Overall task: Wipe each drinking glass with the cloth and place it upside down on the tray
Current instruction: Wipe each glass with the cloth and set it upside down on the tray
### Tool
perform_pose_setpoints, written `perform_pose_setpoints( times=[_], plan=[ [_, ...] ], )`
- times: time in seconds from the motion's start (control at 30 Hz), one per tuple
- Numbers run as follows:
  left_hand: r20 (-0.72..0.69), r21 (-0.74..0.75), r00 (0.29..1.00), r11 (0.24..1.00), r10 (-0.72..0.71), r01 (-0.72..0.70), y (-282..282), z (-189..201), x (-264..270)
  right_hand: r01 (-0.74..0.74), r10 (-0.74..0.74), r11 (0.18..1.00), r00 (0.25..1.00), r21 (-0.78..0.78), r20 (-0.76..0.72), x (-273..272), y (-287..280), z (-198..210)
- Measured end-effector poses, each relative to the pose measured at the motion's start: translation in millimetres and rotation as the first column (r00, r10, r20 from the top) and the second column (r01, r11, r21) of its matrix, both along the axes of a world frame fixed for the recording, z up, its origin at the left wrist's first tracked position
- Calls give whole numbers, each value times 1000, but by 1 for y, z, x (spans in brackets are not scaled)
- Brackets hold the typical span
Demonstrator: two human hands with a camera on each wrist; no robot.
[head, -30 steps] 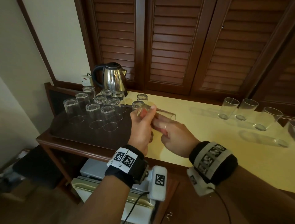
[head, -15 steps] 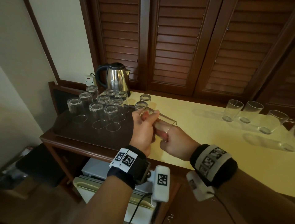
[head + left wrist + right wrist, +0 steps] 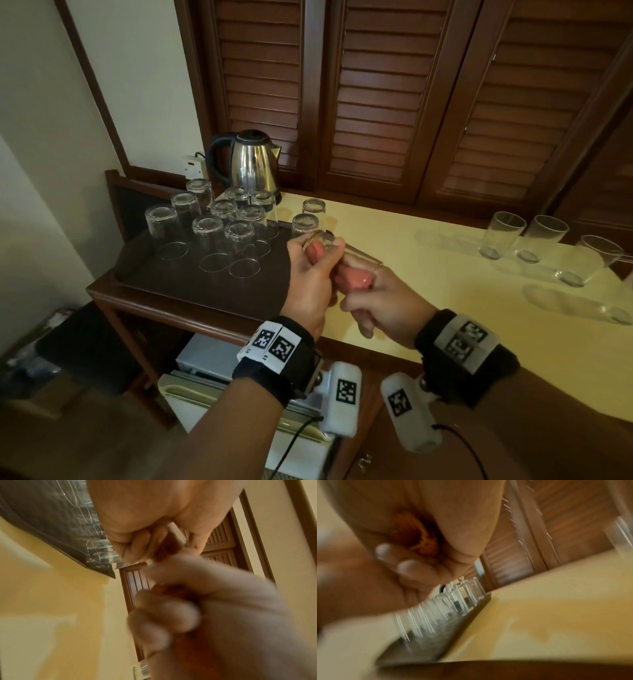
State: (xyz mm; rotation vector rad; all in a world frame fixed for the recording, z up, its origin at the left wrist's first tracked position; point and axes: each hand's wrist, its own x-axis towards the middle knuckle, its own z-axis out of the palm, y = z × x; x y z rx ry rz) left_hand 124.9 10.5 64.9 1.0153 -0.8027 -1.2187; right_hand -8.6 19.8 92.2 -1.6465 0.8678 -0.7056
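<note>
I counted eleven upturned glasses (image 3: 207,228) by the tray (image 3: 144,274), nine on it and two at its right edge, and three upright glasses (image 3: 500,234) on the counter (image 3: 428,284) to my right. My left hand (image 3: 310,284) gripped one more glass (image 3: 329,244) on its side above the tray's right edge. My right hand (image 3: 383,301) pinched the pink cloth (image 3: 354,277) stuffed in its mouth.

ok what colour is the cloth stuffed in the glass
Pinkish red. The cloth shows best in the head view, pushed into the glass by the right hand.
</note>
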Motion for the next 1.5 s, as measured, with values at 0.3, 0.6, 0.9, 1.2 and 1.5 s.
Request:
perform_pose_setpoints(
  times=[0.3, 0.6, 0.9, 1.2, 1.5],
  plan=[
    [3, 9, 1000, 1000, -27, 27, 1, 10, 3, -61, -36, 933, 964, -355, -262, 6, -2, -1],
    [21, 54, 1000, 999, 1, -2, -2, 12, 6, -126, -112, 851, 905, -510, -411, 2, -4, 2],
    [95, 57, 995, 998, -25, 20, -1, -3, 7, -12, -70, 954, 963, -301, -261, -4, -7, -8],
    [-49, -72, 998, 997, -30, 26, 1, 5, 5, -79, 66, 992, 989, 98, 129, -3, 1, 6],
    [-39, -41, 999, 999, -9, 8, 2, 12, 4, -27, 10, 981, 996, -190, -91, 3, -3, 1]
  ],
)
